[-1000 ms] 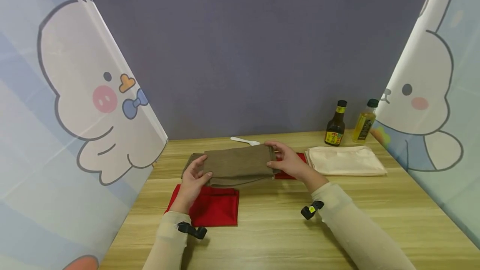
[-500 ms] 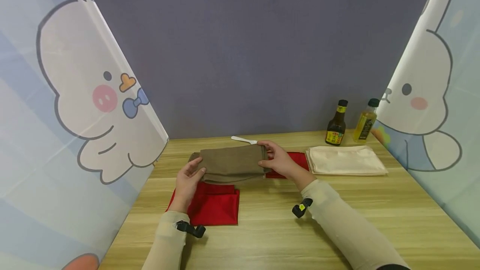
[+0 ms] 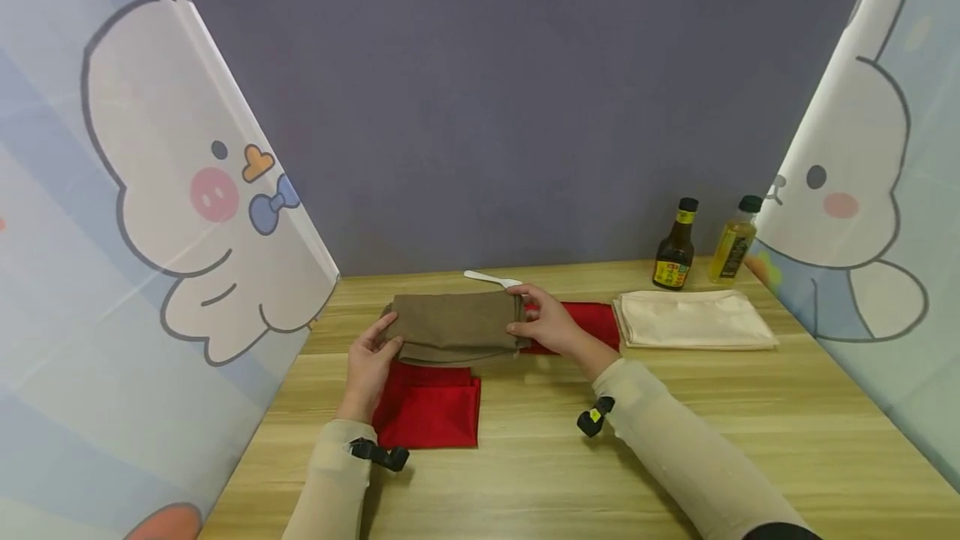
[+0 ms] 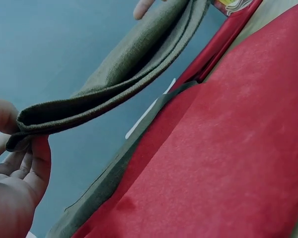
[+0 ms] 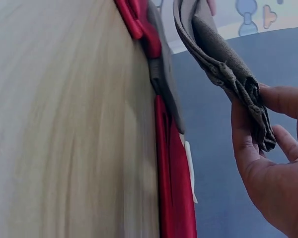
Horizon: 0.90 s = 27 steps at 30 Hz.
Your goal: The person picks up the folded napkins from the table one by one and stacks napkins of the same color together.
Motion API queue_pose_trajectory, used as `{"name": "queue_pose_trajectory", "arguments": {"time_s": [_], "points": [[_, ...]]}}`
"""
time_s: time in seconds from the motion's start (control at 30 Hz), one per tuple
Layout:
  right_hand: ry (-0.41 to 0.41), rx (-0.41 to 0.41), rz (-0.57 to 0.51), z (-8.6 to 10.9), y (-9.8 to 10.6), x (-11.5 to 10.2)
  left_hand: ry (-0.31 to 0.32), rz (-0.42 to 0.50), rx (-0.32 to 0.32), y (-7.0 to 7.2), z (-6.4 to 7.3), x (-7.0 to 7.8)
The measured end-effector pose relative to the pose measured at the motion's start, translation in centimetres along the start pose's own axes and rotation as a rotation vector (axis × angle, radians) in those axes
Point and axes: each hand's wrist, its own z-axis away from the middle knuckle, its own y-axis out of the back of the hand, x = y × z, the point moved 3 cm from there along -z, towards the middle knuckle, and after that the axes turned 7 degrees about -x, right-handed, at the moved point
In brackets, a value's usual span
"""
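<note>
A folded brown cloth (image 3: 453, 322) hangs level above the table, gripped at both ends. My left hand (image 3: 367, 369) pinches its left end between thumb and fingers; the left wrist view shows the folded layers (image 4: 109, 106) lifted off the surface. My right hand (image 3: 551, 325) pinches the right end, where the layers bunch in the right wrist view. Beneath it, a second brown cloth (image 5: 166, 84) lies on the table, mostly hidden in the head view. A folded red cloth (image 3: 427, 415) lies in front of it, partly behind my left forearm.
Another red cloth (image 3: 585, 323) lies behind my right hand, beside a folded cream cloth (image 3: 697, 319). A white plastic spoon (image 3: 491, 278) lies at the back. A dark sauce bottle (image 3: 675, 248) and an oil bottle (image 3: 733, 244) stand at the back right of the wooden table (image 3: 570, 482).
Both hands have carried the brown cloth a little to the left. More of the red cloth behind the right hand now shows.
</note>
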Motion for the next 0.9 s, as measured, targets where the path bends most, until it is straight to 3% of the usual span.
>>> {"name": "queue_pose_trajectory", "arguments": {"time_s": [0.2, 0.47, 0.7, 0.9], "points": [[-0.012, 0.000, 0.053, -0.6, -0.8, -0.1, -0.012, 0.000, 0.034, 0.9, -0.2, -0.2], [-0.031, -0.023, 0.055, -1.8, -1.8, 0.3, 0.046, -0.063, 0.134, 2.2, -0.4, -0.7], [-0.044, -0.004, 0.053, -2.9, -2.5, 0.7, 0.060, -0.038, 0.202, 2.7, -0.4, -0.9], [-0.031, 0.000, 0.022, -3.8, -3.2, 1.0, 0.068, -0.022, 0.229, 2.6, 0.2, 0.7]]}}
